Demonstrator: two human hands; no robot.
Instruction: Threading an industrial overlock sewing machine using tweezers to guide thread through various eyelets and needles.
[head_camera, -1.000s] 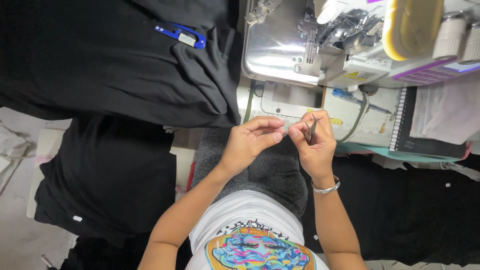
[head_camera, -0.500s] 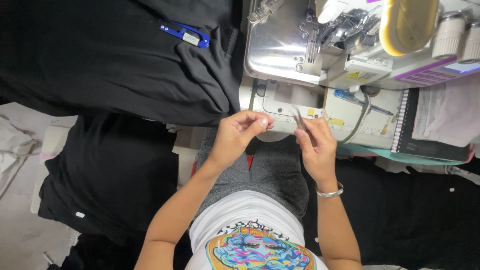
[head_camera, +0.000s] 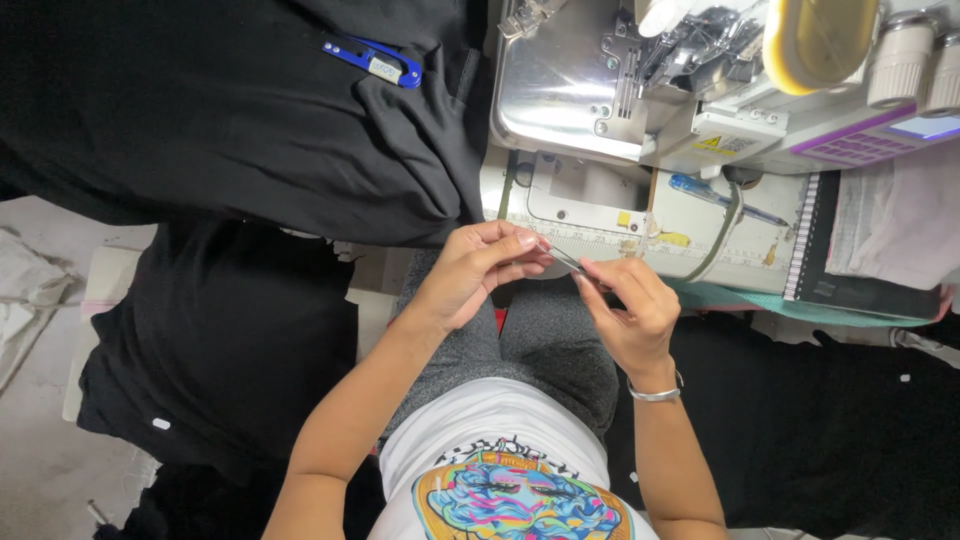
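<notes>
While both hands meet above the lap, just in front of the sewing machine (head_camera: 600, 90), the work looks to be at a small, fiddly stage rather than at sewing itself: no cloth lies under the machine's foot, and the black fabric (head_camera: 230, 130) is heaped to the left on the bench with a pair of blue thread snips (head_camera: 372, 58) lying untouched on top of it. The left hand (head_camera: 478, 272) is curled, with its thumb and forefinger pinched together on one end of a thin metal tool (head_camera: 564, 258), most likely tweezers, though it is too slim to be sure. The right hand (head_camera: 632, 315) is likewise closed in a pinch at the tool's other end, fingers bent inward and wrist cocked upward, a silver bracelet (head_camera: 655, 393) around it. Whether a thread runs between the fingertips cannot be told. Both forearms rise from the bottom of the view and converge, elbows out, so the tool sits between the two hands, tilted, over the grey trousers (head_camera: 550, 345) and just short of the machine's pale base (head_camera: 640, 215). By this showing, the handling of the tool is under way, while the fabric and snips are not yet taken up. A blue pen (head_camera: 715, 198) and a spiral notebook (head_camera: 860, 250) lie to the right.
</notes>
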